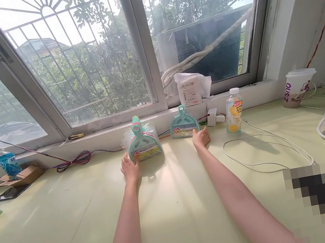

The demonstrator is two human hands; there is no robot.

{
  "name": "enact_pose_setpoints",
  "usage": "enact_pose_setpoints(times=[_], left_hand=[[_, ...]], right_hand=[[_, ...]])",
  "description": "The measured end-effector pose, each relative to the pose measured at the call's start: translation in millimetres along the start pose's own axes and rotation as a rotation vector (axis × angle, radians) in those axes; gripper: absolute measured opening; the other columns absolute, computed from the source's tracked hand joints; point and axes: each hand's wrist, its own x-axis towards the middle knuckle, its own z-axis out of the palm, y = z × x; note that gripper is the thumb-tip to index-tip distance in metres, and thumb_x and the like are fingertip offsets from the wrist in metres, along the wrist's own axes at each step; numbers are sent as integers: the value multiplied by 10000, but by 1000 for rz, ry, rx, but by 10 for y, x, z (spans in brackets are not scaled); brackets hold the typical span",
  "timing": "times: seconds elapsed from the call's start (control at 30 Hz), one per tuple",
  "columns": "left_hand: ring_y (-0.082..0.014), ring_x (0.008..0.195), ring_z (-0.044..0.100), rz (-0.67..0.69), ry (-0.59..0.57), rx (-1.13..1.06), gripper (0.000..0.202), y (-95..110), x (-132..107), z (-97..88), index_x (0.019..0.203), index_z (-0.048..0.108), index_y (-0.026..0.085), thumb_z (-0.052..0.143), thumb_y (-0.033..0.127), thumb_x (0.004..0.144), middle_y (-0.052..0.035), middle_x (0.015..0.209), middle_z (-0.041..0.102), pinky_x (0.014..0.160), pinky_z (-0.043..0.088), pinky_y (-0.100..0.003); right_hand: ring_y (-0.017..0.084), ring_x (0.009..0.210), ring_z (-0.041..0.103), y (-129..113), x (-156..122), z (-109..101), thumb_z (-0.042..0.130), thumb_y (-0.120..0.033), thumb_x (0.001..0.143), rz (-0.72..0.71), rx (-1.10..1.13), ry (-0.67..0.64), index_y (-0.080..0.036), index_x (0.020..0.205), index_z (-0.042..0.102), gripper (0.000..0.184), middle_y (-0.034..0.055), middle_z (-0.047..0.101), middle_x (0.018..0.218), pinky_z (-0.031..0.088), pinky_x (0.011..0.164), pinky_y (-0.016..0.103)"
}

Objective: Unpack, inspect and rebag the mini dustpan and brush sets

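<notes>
A row of mini dustpan-and-brush sets (144, 145) in clear wrappers stands upright near the window wall, the front one mint green with a yellow label and others in pink and green behind it. My left hand (130, 170) grips its lower left edge, thumb at the front and fingers along the side. To the right, one more mint green dustpan-and-brush set (183, 125) leans upright against the wall. My right hand (201, 137) holds this set by its lower right corner, thumb over the front; the other fingers are partly hidden.
Right of my hands stand a drink bottle (234, 111), a white charger (212, 117) with a loose cable, and a plastic cup (298, 88). A white package (191, 89) sits on the sill. At left are a blue-labelled bottle (9, 164), a cardboard box (27, 175) and bundled wires (76, 160).
</notes>
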Motion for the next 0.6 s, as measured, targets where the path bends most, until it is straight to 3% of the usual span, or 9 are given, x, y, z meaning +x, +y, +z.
enact_pose_setpoints(times=[0.17, 0.33, 0.43, 0.6], left_hand=[[-359, 1289, 453, 21, 131, -117, 728, -53, 10, 19, 1468, 216, 158, 536, 460, 888, -244, 1404, 437, 1012, 377, -564], [-333, 1189, 522, 104, 359, -185, 610, -60, 9, 24, 1436, 278, 159, 456, 441, 926, -224, 1367, 439, 991, 390, -547], [-327, 1186, 511, 136, 433, -179, 548, -33, 11, 5, 1403, 328, 163, 451, 402, 925, -209, 1340, 441, 989, 388, -536], [-332, 1232, 465, 142, 455, -170, 527, 33, -31, -65, 1366, 366, 144, 478, 350, 894, -200, 1338, 441, 1023, 354, -533]], right_hand=[[331, 1225, 522, 42, 94, -12, 513, -353, 921, -13, -54, -112, -83, 1410, 381, 574, 276, 575, 1301, 325, 989, 467], [298, 1148, 591, 26, 26, -65, 556, -321, 908, -44, -62, -206, -141, 1121, 604, 284, 196, 658, 1207, 366, 961, 416], [270, 1090, 629, 60, -63, -191, 552, -313, 907, -83, -17, -244, -169, 1041, 616, 207, 154, 687, 1146, 425, 900, 362], [214, 897, 687, 262, -342, -547, 561, -281, 880, -100, 162, -289, -225, 1027, 623, 170, 62, 723, 959, 498, 749, 288]])
